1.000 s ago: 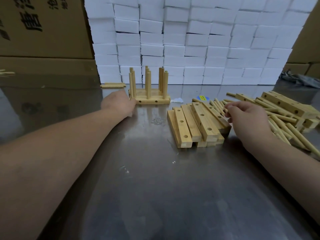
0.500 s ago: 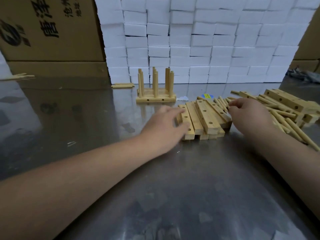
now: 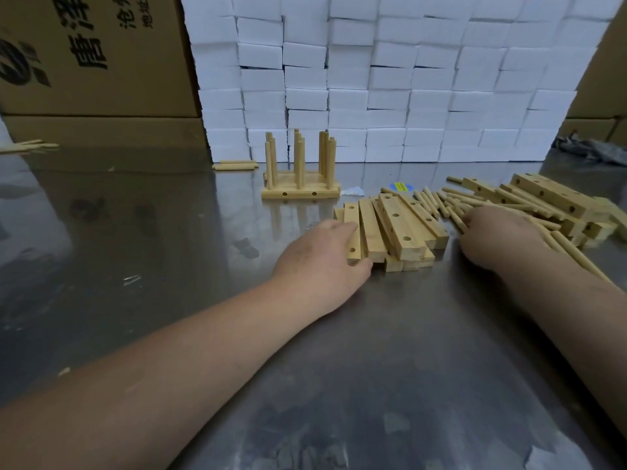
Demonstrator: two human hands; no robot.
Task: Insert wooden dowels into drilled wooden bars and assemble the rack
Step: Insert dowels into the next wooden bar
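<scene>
We see a scuffed, shiny metal worktop (image 3: 169, 266). At its far centre stands a rack (image 3: 300, 191). Nearer and to the right lie stacked drilled bars (image 3: 390, 228), then loose dowels (image 3: 437, 201). Two dowels (image 3: 234, 165) lie far left.

Over the steel table (image 3: 407, 351), both forearms (image 3: 169, 368) are bare, unsleeved to the picture's edge. The left hand (image 3: 322, 262) and right hand (image 3: 492, 235) are bare too.

A packing workshop: steel table (image 3: 373, 385), stacked white boxes (image 3: 390, 79), cardboard cartons (image 3: 95, 56).
</scene>
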